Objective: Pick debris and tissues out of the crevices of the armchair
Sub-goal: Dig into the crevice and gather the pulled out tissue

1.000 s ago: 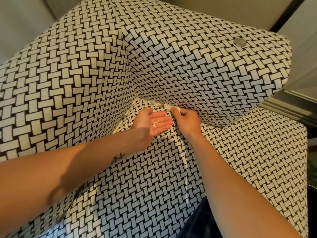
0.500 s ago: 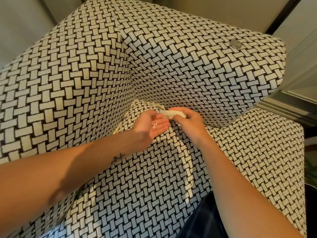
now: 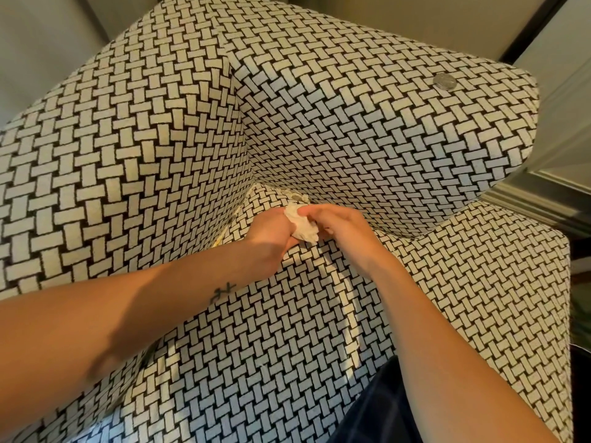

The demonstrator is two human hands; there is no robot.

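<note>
Centrally, a crumpled tissue (image 3: 302, 227) is shown held between both hands, just above the back corner of the seat of the armchair (image 3: 160, 155). The left hand (image 3: 271, 241) is curled around the tissue from the left. The right hand (image 3: 343, 228) pinches it from the right between thumb and fingers. Anything else in the left palm is hidden.

The step in hand is judged to be the passing of a retrieved tissue into the collecting left hand. Greyish debris (image 3: 297, 197) is seen lodged in the crevice (image 3: 281, 190) just behind the hands, and a yellowish scrap (image 3: 220, 241) lies along the left seam. The next move is expected to call for release by the right hand, followed by a fingertip reach into that crevice. A small round disc (image 3: 444, 80), apparently a coin, rests on the arm's top.
</note>
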